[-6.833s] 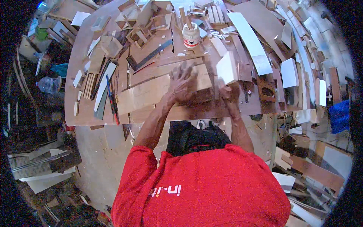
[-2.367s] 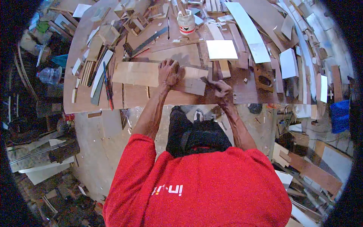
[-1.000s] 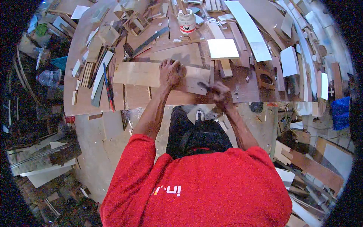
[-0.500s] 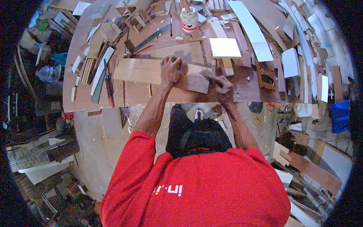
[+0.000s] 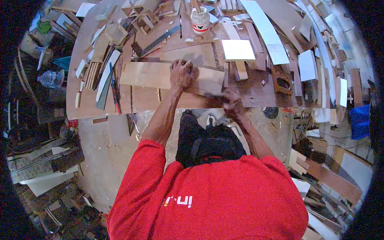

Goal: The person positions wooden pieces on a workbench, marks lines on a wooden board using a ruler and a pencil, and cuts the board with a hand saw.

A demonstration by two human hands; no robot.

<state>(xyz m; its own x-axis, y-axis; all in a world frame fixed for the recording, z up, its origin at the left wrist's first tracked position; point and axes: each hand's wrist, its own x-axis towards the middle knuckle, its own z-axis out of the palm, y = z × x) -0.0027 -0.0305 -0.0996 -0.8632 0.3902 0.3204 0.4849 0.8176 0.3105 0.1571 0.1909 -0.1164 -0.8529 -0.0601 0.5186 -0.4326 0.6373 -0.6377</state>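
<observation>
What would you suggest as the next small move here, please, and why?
I would perhaps steady the right hand beside the right end of the pale board: it looks blurred there and its grip is unclear, while the left hand rests on the board.

Board [image 5: 148, 75] on table [image 5: 146, 100], left grip [image 5: 183, 75] on board, right grip [image 5: 234, 102] near its right end, tub [image 5: 200, 22] behind board

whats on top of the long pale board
The left hand rests on the long pale board. Whatever lies directly beneath that hand is covered and cannot be seen.
</observation>
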